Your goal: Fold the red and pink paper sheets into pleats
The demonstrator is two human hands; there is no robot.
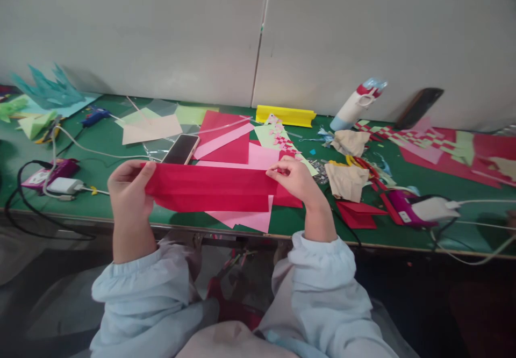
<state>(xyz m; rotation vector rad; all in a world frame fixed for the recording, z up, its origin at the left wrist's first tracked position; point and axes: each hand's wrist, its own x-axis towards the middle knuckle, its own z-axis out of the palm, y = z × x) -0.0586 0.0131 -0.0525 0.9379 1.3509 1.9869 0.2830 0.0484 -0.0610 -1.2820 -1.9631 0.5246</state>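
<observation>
A folded strip of red paper (213,187) is stretched level between my two hands, above the near edge of the table. My left hand (131,188) pinches its left end between thumb and fingers. At the right end, my right hand (294,179) grips the upper edge with its fingertips. A crease runs lengthwise along the strip. Beneath and behind it lie pink paper sheets (258,156) and a larger red sheet (226,140), partly hidden by the strip. Just behind the strip rests a phone (181,149).
A yellow folded piece (285,116) stands against the grey partition (161,35). To the right are a white bottle (355,108), beige cloths (346,180), woven paper strips (423,138) and a purple power strip (407,207). Cables and another purple power strip (54,175) lie left.
</observation>
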